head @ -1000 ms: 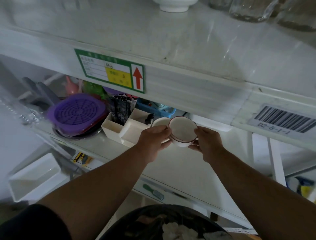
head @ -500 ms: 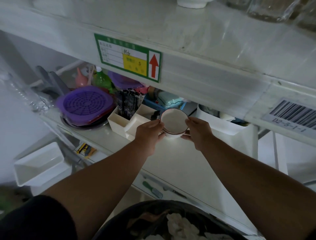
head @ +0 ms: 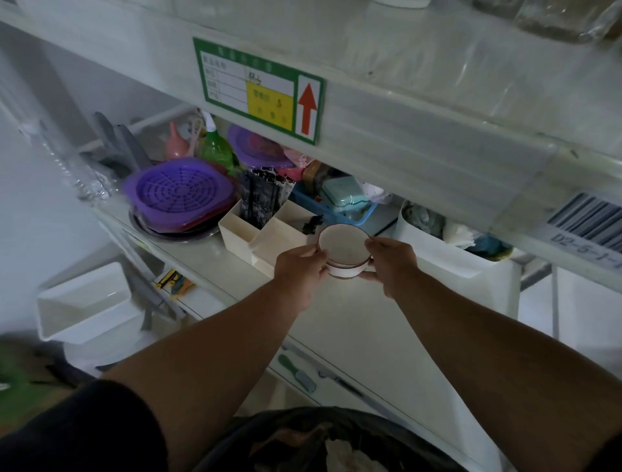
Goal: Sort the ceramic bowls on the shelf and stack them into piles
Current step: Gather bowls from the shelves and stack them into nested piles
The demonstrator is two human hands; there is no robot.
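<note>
A small stack of white ceramic bowls [head: 342, 247] with thin red-brown rims sits nested, one inside the other, low over the white middle shelf [head: 353, 323]. My left hand [head: 298, 269] grips the stack's left side and my right hand [head: 392, 262] grips its right side. Whether the bottom bowl touches the shelf cannot be told. Another white bowl [head: 400, 2] shows partly on the upper shelf at the top edge.
Left of the bowls stand a cream divided organizer [head: 259, 232], a purple strainer [head: 178, 193] on a metal pan, and a green bottle [head: 215, 148]. A blue basket [head: 336, 209] lies behind, a white bin [head: 454, 266] to the right. The upper shelf overhangs closely.
The two separate bowls were brought together into one nested stack. Both hands then carried it down and forward toward the middle shelf.
</note>
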